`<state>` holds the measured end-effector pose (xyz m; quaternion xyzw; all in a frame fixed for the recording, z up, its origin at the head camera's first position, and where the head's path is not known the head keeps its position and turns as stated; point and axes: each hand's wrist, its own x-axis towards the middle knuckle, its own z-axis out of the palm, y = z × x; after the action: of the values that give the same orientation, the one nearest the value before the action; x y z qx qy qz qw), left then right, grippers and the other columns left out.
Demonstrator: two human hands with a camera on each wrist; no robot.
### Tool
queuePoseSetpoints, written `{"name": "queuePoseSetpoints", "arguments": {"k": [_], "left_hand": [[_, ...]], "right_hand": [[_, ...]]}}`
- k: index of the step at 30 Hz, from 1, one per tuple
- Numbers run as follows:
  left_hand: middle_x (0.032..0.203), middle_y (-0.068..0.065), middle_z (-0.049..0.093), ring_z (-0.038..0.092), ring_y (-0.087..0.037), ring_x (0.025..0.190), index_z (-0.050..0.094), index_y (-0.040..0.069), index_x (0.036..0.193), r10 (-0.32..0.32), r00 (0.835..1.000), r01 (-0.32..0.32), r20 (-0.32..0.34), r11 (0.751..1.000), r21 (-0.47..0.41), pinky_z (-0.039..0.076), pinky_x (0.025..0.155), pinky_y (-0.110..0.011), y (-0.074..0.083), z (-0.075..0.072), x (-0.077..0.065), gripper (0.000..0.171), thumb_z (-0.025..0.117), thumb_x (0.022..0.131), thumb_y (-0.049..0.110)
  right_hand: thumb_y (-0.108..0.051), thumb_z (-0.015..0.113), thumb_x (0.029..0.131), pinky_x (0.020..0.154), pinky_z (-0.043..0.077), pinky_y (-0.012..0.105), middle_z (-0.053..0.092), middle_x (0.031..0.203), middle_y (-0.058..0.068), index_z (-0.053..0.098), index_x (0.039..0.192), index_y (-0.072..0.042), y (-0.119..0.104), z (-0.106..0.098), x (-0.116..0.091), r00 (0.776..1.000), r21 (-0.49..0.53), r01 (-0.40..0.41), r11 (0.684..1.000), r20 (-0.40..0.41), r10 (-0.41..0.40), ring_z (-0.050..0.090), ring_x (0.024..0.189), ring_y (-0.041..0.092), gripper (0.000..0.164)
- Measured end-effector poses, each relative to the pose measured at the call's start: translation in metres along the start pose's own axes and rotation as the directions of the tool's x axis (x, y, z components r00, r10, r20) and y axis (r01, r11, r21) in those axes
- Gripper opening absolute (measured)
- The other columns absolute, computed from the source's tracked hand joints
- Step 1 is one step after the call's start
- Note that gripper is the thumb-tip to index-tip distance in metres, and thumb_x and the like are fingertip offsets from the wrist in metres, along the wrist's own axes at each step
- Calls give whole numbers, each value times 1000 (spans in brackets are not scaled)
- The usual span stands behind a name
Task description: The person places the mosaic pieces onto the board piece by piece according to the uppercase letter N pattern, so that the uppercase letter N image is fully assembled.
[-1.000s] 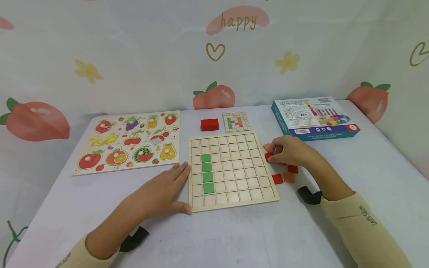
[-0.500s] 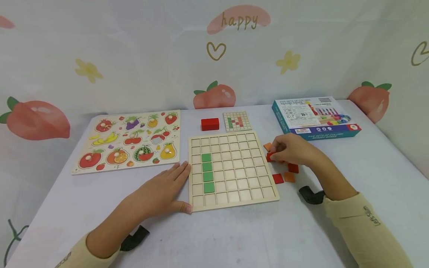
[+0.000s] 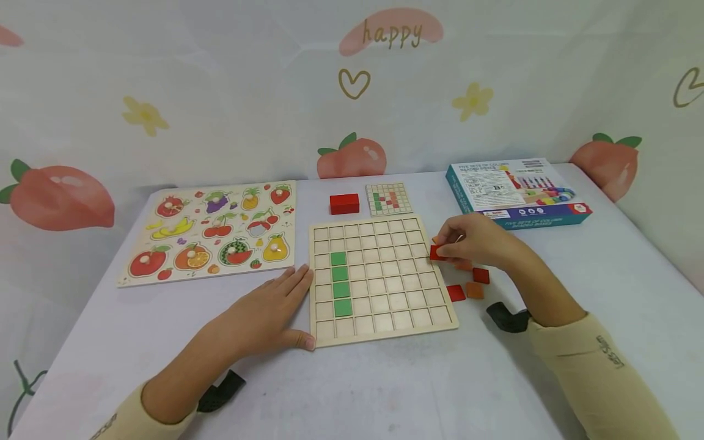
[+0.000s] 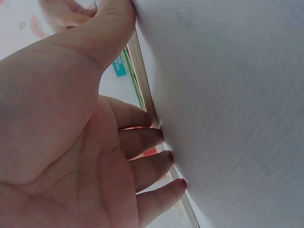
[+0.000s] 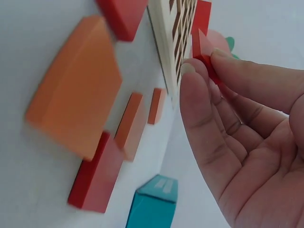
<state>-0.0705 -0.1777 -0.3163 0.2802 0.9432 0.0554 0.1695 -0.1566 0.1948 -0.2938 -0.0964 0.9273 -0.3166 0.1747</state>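
A square wooden grid board point(image 3: 385, 275) lies on the table, with a column of green tiles point(image 3: 341, 289) set in its left part. Along the board's left edge rests my left hand point(image 3: 264, 318), fingers straight and thumb at the near corner; in the left wrist view its fingertips touch the wooden edge. My right hand point(image 3: 475, 241) pinches a red tile point(image 5: 203, 52) between thumb and index finger, at the board's right edge. Below and beside that hand lie loose tiles: a red tile point(image 3: 456, 293), an orange tile point(image 3: 475, 290) and another red tile point(image 3: 481, 275).
Behind the board are a red block point(image 3: 344, 204) and a small pattern card point(image 3: 387, 200) with a coloured grid. A fruit peg puzzle point(image 3: 220, 235) lies at the left. At the back right is a flat teal-sided box point(image 3: 517, 192).
My right hand has lifted the red tile from among the loose pieces and moved it slightly left, to the board's edge. The left hand has stayed put.
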Motion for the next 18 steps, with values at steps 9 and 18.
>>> {"name": "queuePoseSetpoints", "arguments": {"k": [9, 18], "left_hand": [[164, -19, 19, 18, -38, 150, 22, -1, 158, 7, 1000, -7, -3, 1000, 6, 27, 116, -53, -2, 1, 0, 115, 66, 80, 71], [164, -18, 19, 18, -38, 150, 22, -1, 158, 2, 1000, -2, -1, 1000, 7, 27, 117, -53, -2, 2, 0, 115, 66, 79, 71]], "right_hand": [[-10, 72, 93, 71, 56, 34, 65, 86, 8, 69, 96, -3, -22, 8, 8, 996, 60, 61, 996, 61, -65, 62, 75, 22, 9], [-5, 70, 94, 73, 59, 35, 66, 88, 10, 68, 96, 0, -44, 21, 23, 985, 100, 99, 990, 134, -112, 67, 73, 23, 5]]}}
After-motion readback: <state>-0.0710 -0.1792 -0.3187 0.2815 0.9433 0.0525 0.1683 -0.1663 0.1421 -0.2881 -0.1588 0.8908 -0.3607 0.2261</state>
